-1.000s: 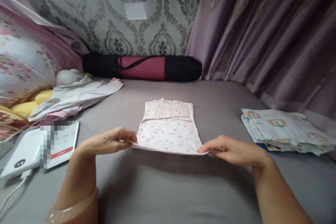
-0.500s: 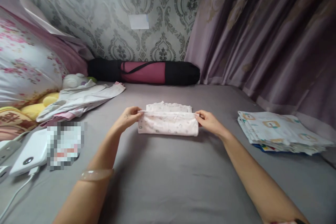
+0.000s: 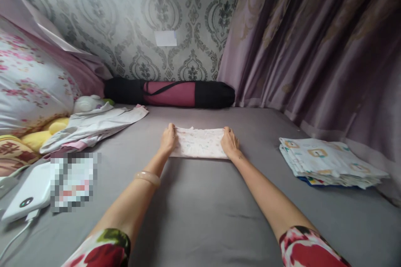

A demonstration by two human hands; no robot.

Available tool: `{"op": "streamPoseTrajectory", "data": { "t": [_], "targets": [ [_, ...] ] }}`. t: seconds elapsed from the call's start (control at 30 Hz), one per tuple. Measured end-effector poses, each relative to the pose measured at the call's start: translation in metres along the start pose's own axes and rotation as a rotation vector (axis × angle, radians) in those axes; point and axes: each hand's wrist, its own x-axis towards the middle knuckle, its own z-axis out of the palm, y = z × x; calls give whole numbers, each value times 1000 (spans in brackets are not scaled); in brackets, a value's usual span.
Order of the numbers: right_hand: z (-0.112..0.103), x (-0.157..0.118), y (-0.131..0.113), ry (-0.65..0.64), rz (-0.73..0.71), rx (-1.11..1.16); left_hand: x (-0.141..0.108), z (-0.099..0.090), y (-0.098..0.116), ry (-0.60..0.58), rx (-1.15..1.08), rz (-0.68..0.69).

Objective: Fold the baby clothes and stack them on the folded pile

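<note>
A pale pink cloth with a small faint print lies folded into a flat rectangle on the grey bed sheet. My left hand grips its far left corner, the fingers closed over the edge. At the far right corner my right hand is closed on the same cloth in a like way. The far edge runs nearly straight between both hands. Parts of the fingertips are hidden behind the hands.
To the right lies a stack of folded printed cloths. A white power bank with a cable sits at left, near crumpled light clothing and a floral pillow. A black and maroon long bag lies along the wall.
Both hands have moved forward and slightly inward, bringing the raised near fold over to the cloth's far edge. The flap that showed behind is now covered. The view has shifted slightly.
</note>
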Motion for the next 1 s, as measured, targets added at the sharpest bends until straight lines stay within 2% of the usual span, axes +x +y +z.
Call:
{"op": "streamPoseTrajectory", "data": {
  "t": [0.23, 0.5, 0.67, 0.9, 1.0],
  "targets": [
    [9, 7, 2, -11, 20, -78, -3, 4, -6, -14, 197, 72],
    [18, 13, 5, -17, 100, -91, 2, 9, -8, -85, 218, 29],
    [21, 15, 3, -29, 126, -95, 5, 12, -6, -88, 197, -38],
    [7, 21, 11, -146, 138, 4, 3, 0, 0, -108, 130, -110],
    [-3, 18, 11, -162, 130, 15, -5, -6, 5, -13, 149, -65]
  ]
}}
